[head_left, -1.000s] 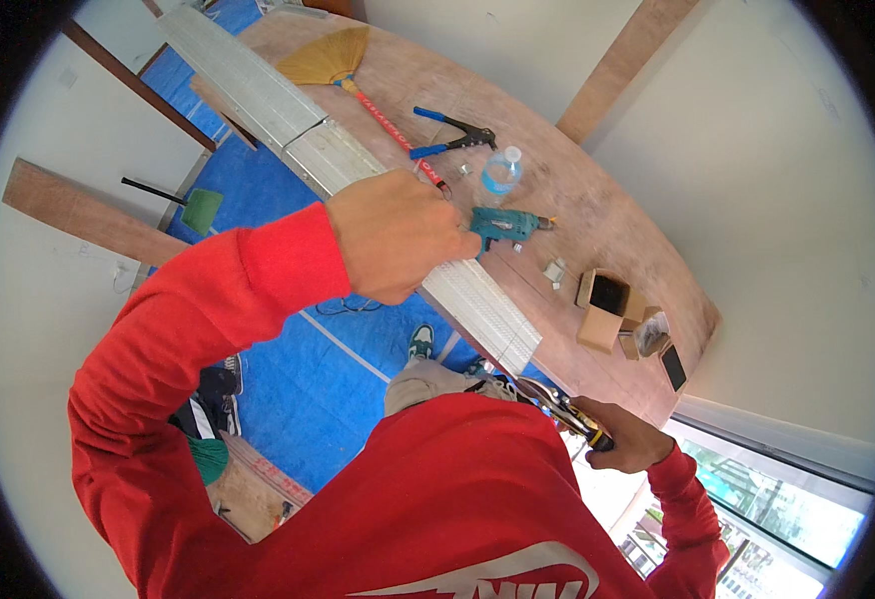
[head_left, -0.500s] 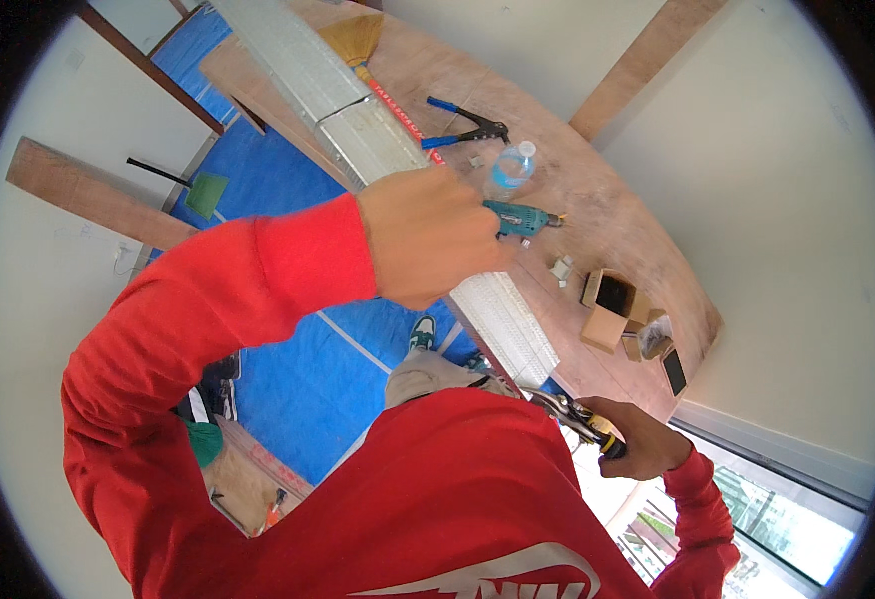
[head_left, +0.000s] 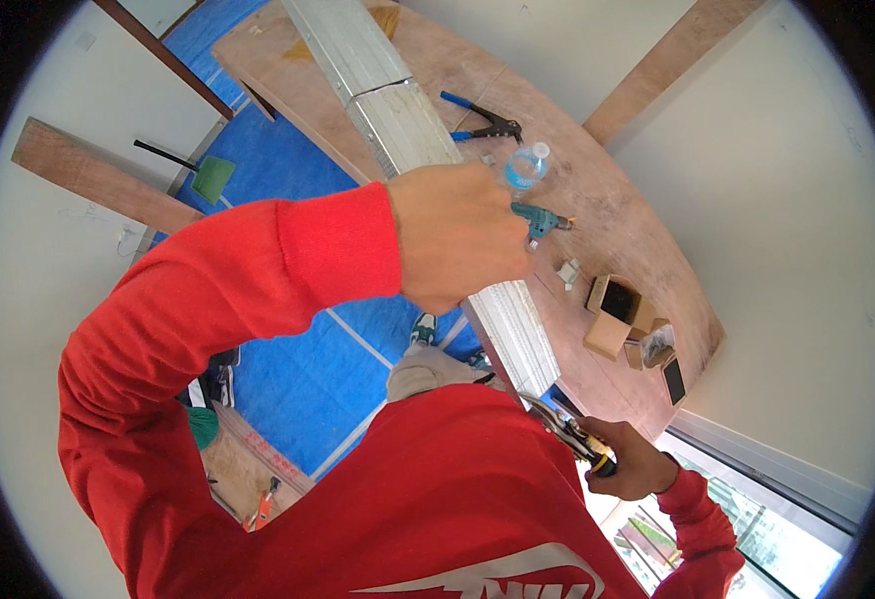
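Clasping a long silvery metal profile (head_left: 527, 344) from above with the left hand (head_left: 467, 238), back turned upward and grip closed firmly across the width; cannot tell the exact placing of the fingertips, hidden from view; holding the profile with its long axis slanting from far left to near right, across the left part of a plywood table (head_left: 637, 235), with its near end pointing toward the right hand (head_left: 632, 459) (crossed, beyond the left hand, by a thin dark band (head_left: 382, 89)); cannot tell resting on the wood from hanging just above it; gripping in the right hand a hand tool (head_left: 571, 433), with thumb and fingers wrapped about its black and yellow handles; aiming its silvery jaws far and left, right at the near end of the profile; cannot tell touch from a slight gap there; to the right of the profile on the table, from far to near, a blue-handled riveter (head_left: 502, 127), a clear bottle (head_left: 526, 168), a teal drill (head_left: 537, 222), an open cardboard box (head_left: 609, 324) and a phone (head_left: 673, 381); to the left, below, a blue floor sheet (head_left: 303, 394) and, farther off, a green dustpan (head_left: 214, 179).
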`<state>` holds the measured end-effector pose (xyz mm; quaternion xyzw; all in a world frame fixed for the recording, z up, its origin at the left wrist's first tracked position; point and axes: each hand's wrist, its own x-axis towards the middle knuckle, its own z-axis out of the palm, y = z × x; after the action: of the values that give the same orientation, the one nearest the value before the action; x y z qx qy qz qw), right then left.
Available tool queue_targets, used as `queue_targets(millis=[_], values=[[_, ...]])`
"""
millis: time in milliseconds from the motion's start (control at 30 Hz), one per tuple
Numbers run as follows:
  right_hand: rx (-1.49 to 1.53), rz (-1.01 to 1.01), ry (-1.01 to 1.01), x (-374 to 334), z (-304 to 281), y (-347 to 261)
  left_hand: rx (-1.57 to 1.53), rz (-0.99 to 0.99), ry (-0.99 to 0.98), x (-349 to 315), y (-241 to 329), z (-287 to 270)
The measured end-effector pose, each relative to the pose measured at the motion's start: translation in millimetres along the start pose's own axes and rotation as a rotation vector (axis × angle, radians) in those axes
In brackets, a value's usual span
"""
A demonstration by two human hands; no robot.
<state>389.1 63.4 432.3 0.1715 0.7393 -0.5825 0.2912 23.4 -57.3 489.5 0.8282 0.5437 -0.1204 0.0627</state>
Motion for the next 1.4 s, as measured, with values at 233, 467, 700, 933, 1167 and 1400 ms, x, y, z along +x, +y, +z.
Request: queue_targets(millis=[233,467,700,933,1167,1400], values=[[0.085,-0.069,-0.032,-1,23,31,-0.047,0.045,0.005,4,3,9],[0.103,-0.006,-0.078,5,30,43,-0.077,0.056,0.032,9,10,18],[0.031,-0.034,-0.187,5,2,30,-0.086,0.035,0.016,10,11,14],[0.093,-0.132,-0.295,4,1,33,-0.045,0.083,0.078,5,13,14],[0.067,-0.112,-0.207,8,6,30,-0.202,0.036,-0.090,-1,13,17],[0.008,-0.026,-0.151,2,4,18,-0.088,0.045,-0.025,1,15,23]])
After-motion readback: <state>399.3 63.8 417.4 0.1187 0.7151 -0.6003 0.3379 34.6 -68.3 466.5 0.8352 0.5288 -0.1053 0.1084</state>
